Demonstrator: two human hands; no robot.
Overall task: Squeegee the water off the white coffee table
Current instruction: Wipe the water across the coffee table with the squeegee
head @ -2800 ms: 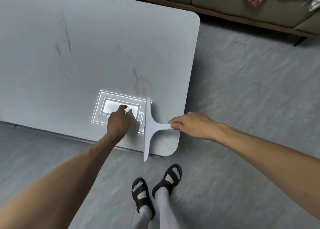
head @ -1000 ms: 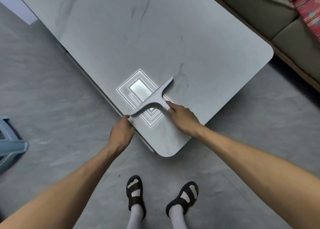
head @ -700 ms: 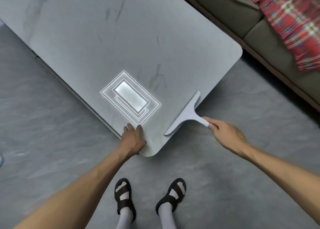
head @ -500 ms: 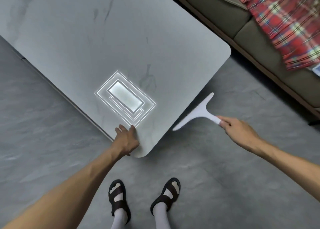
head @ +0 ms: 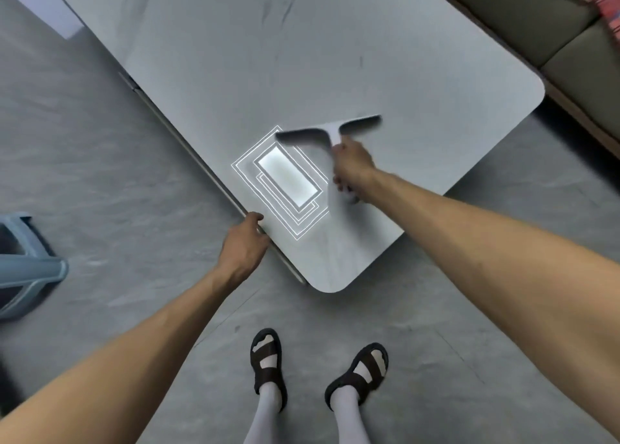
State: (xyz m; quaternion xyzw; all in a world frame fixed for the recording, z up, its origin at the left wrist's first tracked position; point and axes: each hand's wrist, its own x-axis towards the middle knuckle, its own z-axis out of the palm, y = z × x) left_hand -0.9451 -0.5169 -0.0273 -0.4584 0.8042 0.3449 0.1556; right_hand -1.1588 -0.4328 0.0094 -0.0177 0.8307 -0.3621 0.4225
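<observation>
Back from beyond the table's edge, the white squeegee [head: 330, 128] is now over the white coffee table [head: 436, 114] near its closest corner, blade blurred, its handle grasped by the right hand [head: 352, 165]. The left hand [head: 243, 247] grips the table's near long edge.

The table [head: 402, 74] is pale grey-white, marbled with a few thin dark veins. On it shines a bright white rectangle [head: 288, 175] ringed by thin white outlines. The squeegee [head: 332, 129] is white, its blurred blade showing dark grey. The floor [head: 84, 175] is mid-grey with a cloudy stone pattern. The sofa [head: 536, 17] is olive-brown; the cloth [head: 609, 3] on it is red with fine pale stripes. The stool [head: 30, 272] is dusty blue. The sandals [head: 266, 359] are dark brown over white socks [head: 268, 406].
</observation>
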